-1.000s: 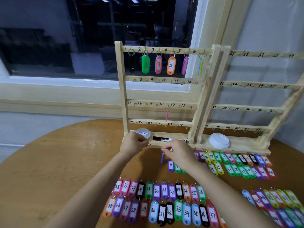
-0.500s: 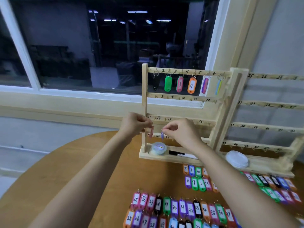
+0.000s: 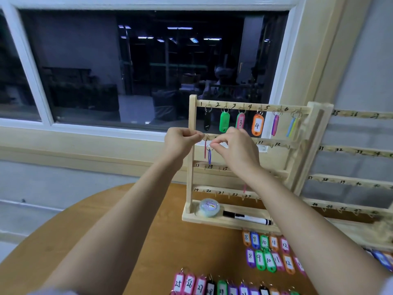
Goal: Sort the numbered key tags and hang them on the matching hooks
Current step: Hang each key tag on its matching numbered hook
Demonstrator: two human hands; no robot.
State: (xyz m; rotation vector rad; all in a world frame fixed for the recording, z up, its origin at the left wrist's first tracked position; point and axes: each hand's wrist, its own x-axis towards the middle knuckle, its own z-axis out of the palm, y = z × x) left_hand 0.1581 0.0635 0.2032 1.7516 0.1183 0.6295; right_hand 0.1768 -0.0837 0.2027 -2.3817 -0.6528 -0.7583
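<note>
Landmark: left wooden key rack [image 3: 192, 158], standing at the back of the round wooden table [image 3: 148, 231] under the dark window [image 3: 148, 67]. Left hand [image 3: 180, 141] is raised to the left end of the rack's second rail, thumb and forefinger pinched on the metal ring of a red key tag [image 3: 205, 149]. The tag hangs edge-on just below that rail, number not readable; cannot tell whether the ring is seated on a hook. Right hand [image 3: 234, 150] is in front of the same rail, just right of the left hand, fingertips pinching the ring of a blue key tag [image 3: 209, 156]. This one is also edge-on and dangles beside the red one, above the numerals 13 and 14 on the third rail. The rack's top rail carries a black tag [image 3: 207, 122], a green tag [image 3: 224, 122], pink tag 3 [image 3: 240, 122], orange tag 4 [image 3: 257, 125], a purple tag [image 3: 275, 125], and at hook 6 a blue and yellow-green pair [image 3: 291, 126]. On the rack's base tray are a tape roll [image 3: 209, 207] at the left and a black marker [image 3: 247, 218] lying beside it. In front of the rack on the table lie two rows of tags numbered 8 to 12 [image 3: 264, 241]; nearer the camera is a row starting at 25 [image 3: 189, 284]. A second rack [image 3: 350, 149] adjoins the first on its right.
</note>
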